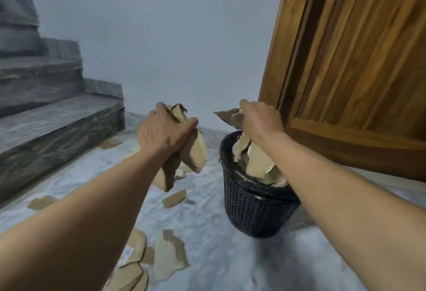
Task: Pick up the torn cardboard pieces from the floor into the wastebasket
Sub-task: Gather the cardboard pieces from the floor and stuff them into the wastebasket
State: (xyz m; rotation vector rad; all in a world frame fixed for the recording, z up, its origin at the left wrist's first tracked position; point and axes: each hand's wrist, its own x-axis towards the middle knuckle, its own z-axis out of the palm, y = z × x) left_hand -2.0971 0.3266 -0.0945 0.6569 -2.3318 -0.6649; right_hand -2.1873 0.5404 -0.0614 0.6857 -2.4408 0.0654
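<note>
Loose cardboard pieces (169, 252) lay scattered on the floor (230, 263) at lower left, well apart from both hands. I logged the left hand (164, 135) raised, fingers clenched round a bundle of torn cardboard (194, 152) whose long axis hung downward. It sat left of the wastebasket (253, 210), not over the rim. The right hand (261, 120) was the nearer one, directly above the basket mouth, fingers curled on a second wad (227, 115). That wad appeared to trail into the pieces heaped inside, though the forearm hid the join. My judgement: the right hand lets go first, then the left must shift rightward over the rim.
</note>
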